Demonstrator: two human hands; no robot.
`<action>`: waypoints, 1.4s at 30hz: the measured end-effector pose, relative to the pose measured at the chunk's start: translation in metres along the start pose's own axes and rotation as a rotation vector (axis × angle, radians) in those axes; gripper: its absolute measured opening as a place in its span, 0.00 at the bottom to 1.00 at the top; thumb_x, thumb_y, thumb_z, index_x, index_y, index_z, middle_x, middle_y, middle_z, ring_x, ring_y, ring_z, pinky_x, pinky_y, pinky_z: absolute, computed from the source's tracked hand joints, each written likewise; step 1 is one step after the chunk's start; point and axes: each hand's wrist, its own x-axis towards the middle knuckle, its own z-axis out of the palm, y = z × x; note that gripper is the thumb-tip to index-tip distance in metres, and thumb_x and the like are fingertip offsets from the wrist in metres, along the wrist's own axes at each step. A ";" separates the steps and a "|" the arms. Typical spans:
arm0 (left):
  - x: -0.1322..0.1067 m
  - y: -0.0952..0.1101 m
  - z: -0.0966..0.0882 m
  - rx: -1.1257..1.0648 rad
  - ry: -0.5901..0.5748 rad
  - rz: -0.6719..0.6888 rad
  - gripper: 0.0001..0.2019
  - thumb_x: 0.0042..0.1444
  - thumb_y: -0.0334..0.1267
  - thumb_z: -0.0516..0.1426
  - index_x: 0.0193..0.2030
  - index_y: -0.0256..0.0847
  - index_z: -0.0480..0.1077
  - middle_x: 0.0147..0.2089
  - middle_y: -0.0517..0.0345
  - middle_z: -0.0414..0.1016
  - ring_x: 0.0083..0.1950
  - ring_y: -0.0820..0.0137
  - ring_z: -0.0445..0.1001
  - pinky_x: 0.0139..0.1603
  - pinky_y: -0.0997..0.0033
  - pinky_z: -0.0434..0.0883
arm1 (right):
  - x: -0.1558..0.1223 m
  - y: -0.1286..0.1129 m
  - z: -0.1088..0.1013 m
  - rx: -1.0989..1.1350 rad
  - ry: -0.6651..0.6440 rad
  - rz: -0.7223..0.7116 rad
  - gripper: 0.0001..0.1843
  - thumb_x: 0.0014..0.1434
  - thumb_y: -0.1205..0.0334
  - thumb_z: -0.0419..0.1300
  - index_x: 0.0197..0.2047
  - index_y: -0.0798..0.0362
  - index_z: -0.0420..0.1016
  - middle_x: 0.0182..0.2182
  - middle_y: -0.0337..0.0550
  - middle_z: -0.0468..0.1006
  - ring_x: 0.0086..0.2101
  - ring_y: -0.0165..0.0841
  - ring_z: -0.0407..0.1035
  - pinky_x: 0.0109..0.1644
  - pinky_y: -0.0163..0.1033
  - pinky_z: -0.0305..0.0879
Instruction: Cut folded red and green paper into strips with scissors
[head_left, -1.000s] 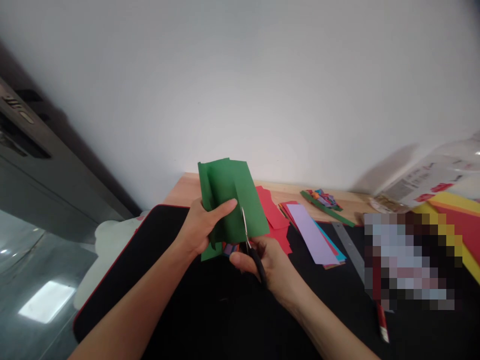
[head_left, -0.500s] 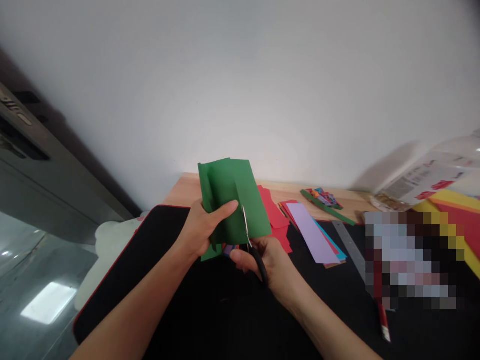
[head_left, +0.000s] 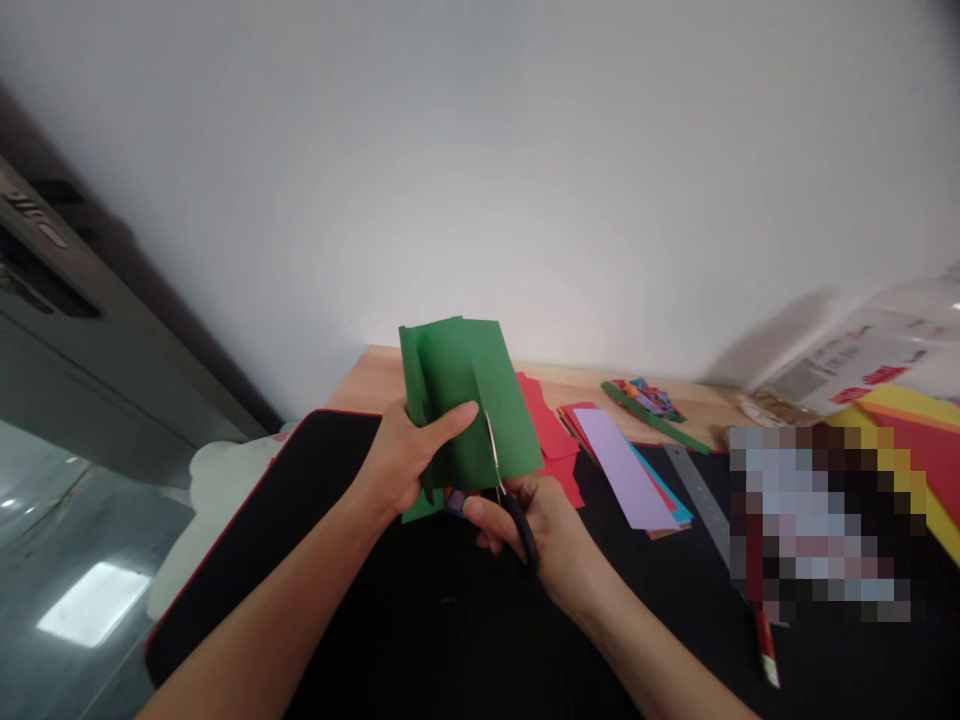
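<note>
My left hand (head_left: 409, 452) grips a sheet of green paper (head_left: 502, 400) and holds it upright above a black mat (head_left: 315, 470), thumb across its front. In my right hand (head_left: 544, 530) is a pair of black-handled scissors (head_left: 504, 492), fingers closed round the handles. The silver blades point up into the paper's lower edge, along a slit that runs up the sheet. A narrow green strip hangs down at the sheet's left side.
Red paper pieces (head_left: 551, 425), a lilac strip (head_left: 626, 465) on a stack of coloured sheets, a metal ruler (head_left: 701, 495) and a heap of scraps (head_left: 649, 397) lie to the right. Yellow and red sheets (head_left: 911, 430) sit far right. A red-capped pen (head_left: 765, 645) lies near the front.
The scissors have crept a little up the slit in the green paper. Both hands have shifted only slightly.
</note>
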 end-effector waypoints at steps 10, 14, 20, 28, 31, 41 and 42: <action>-0.003 0.002 0.000 -0.003 0.008 -0.004 0.19 0.42 0.38 0.65 0.43 0.35 0.74 0.39 0.45 0.78 0.40 0.58 0.77 0.41 0.59 0.75 | 0.000 0.002 0.001 -0.012 -0.024 -0.045 0.27 0.42 0.37 0.63 0.23 0.56 0.67 0.12 0.33 0.63 0.16 0.24 0.56 0.20 0.32 0.51; -0.002 0.001 0.000 0.012 0.016 -0.007 0.18 0.42 0.38 0.66 0.41 0.34 0.75 0.39 0.45 0.79 0.40 0.57 0.77 0.39 0.60 0.75 | 0.001 0.004 -0.001 0.008 -0.046 -0.032 0.27 0.41 0.37 0.64 0.23 0.56 0.68 0.12 0.33 0.63 0.15 0.24 0.56 0.20 0.32 0.51; 0.008 0.002 -0.008 -0.044 0.131 0.113 0.17 0.41 0.37 0.66 0.40 0.35 0.74 0.42 0.47 0.78 0.38 0.60 0.77 0.40 0.61 0.75 | -0.002 -0.002 -0.013 0.022 -0.153 0.065 0.26 0.38 0.46 0.70 0.30 0.56 0.67 0.13 0.32 0.66 0.16 0.24 0.60 0.21 0.30 0.55; 0.007 0.010 -0.007 0.018 0.142 0.091 0.17 0.39 0.38 0.67 0.38 0.35 0.75 0.42 0.47 0.79 0.42 0.58 0.77 0.43 0.61 0.75 | -0.005 -0.004 -0.022 0.146 -0.190 -0.201 0.24 0.53 0.50 0.63 0.48 0.54 0.65 0.14 0.29 0.66 0.18 0.26 0.65 0.26 0.32 0.63; 0.006 0.009 -0.006 0.015 0.123 0.072 0.16 0.41 0.38 0.66 0.38 0.35 0.75 0.40 0.47 0.79 0.39 0.58 0.77 0.39 0.61 0.76 | -0.002 -0.002 -0.022 0.070 -0.161 -0.164 0.32 0.53 0.51 0.63 0.57 0.54 0.60 0.16 0.29 0.67 0.20 0.28 0.66 0.29 0.34 0.64; 0.005 0.009 -0.003 -0.057 0.055 -0.031 0.12 0.45 0.41 0.64 0.35 0.36 0.74 0.32 0.49 0.79 0.31 0.61 0.77 0.31 0.63 0.77 | 0.000 0.003 -0.020 0.098 -0.268 -0.094 0.37 0.49 0.51 0.67 0.59 0.51 0.59 0.21 0.34 0.70 0.26 0.30 0.66 0.30 0.34 0.62; 0.004 0.009 -0.002 -0.064 0.047 -0.040 0.12 0.45 0.41 0.64 0.35 0.36 0.74 0.32 0.49 0.79 0.30 0.61 0.77 0.30 0.63 0.76 | 0.000 0.004 -0.020 0.098 -0.272 -0.094 0.37 0.48 0.50 0.67 0.58 0.51 0.60 0.22 0.34 0.70 0.26 0.29 0.66 0.30 0.33 0.62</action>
